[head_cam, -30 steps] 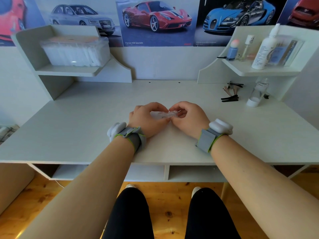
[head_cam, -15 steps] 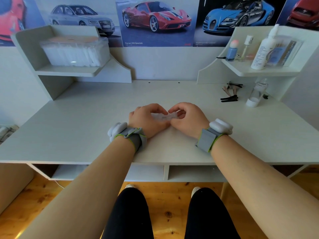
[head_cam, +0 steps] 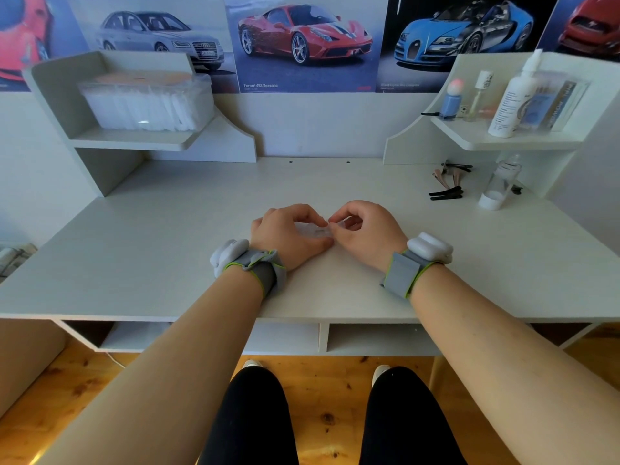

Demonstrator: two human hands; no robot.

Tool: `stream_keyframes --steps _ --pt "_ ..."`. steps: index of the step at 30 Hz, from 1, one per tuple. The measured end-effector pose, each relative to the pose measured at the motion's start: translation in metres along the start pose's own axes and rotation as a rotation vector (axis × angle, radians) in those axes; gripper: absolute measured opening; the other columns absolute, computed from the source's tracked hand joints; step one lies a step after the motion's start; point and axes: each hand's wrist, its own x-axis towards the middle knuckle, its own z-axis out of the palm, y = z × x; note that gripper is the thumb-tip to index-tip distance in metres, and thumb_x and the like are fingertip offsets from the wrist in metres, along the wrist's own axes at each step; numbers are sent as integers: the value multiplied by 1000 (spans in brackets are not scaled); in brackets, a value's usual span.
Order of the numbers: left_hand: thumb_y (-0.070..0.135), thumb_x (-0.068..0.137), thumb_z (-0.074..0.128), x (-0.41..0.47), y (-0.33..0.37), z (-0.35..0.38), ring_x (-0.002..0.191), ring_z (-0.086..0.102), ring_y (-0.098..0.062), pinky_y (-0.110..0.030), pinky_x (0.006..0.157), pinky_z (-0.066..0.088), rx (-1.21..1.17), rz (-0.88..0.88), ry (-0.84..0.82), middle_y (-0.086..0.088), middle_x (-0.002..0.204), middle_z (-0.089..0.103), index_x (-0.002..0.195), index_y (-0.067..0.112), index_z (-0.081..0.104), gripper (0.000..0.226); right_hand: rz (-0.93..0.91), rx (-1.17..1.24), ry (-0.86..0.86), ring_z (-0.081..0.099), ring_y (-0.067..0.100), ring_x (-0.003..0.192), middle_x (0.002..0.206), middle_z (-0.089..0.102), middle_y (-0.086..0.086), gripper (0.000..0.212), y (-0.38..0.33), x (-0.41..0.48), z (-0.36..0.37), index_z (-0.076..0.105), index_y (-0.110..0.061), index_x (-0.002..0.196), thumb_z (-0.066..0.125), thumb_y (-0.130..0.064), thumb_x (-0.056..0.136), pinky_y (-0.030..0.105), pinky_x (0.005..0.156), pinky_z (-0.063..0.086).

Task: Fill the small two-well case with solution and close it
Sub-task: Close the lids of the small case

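Observation:
A small clear two-well case (head_cam: 315,230) lies on the white desk (head_cam: 167,250) at its middle, mostly hidden between my hands. My left hand (head_cam: 285,234) curls its fingers round the case's left end. My right hand (head_cam: 367,231) pinches the case's right end with thumb and fingertips. Whether the case's lids are open or closed is hidden. A white solution bottle (head_cam: 511,102) with a pointed nozzle stands on the right shelf.
A small clear bottle with a white base (head_cam: 498,186) stands at the desk's right rear beside several hair clips (head_cam: 448,186). A blue bottle (head_cam: 449,100) and a thin vial (head_cam: 478,95) share the right shelf. A clear box (head_cam: 147,102) fills the left shelf.
Both hands stayed on the case; the fingers shifted slightly, the right fingertips now pinching closer to the case's middle.

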Motion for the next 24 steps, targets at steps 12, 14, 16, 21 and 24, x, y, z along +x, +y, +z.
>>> stream_keyframes --steps 12,14,16,21,24 --pt "54 69 69 4 -5 3 97 44 -6 -26 95 25 -9 14 -10 22 92 65 81 38 66 20 25 5 -30 53 2 61 74 59 -6 5 0 1 1 63 -24 77 61 -20 79 20 63 43" --pt "53 72 66 4 -6 3 99 43 -5 -25 93 23 -20 4 -29 22 95 65 82 39 66 17 40 13 -51 53 3 67 83 60 -4 7 0 1 0 63 -23 85 58 -21 81 21 65 43" --pt "48 77 62 5 -4 2 98 42 -6 -26 93 24 -36 -14 -38 21 96 64 82 40 67 11 40 22 -81 53 1 69 86 57 -9 14 -1 0 0 62 -22 96 57 -22 82 16 62 41" --pt "44 81 54 9 -2 1 103 49 -13 -38 102 36 -104 -84 -40 21 89 64 78 43 66 12 -24 -6 -133 52 0 69 89 58 -6 28 -3 -3 -4 64 -17 101 63 -13 74 15 63 41" --pt "41 84 51 12 -5 1 107 52 -20 -42 100 39 -137 -120 -11 20 90 62 74 45 60 14 -28 -23 -130 55 11 79 97 62 1 29 -3 -4 -4 65 -19 100 64 -15 71 22 72 45"
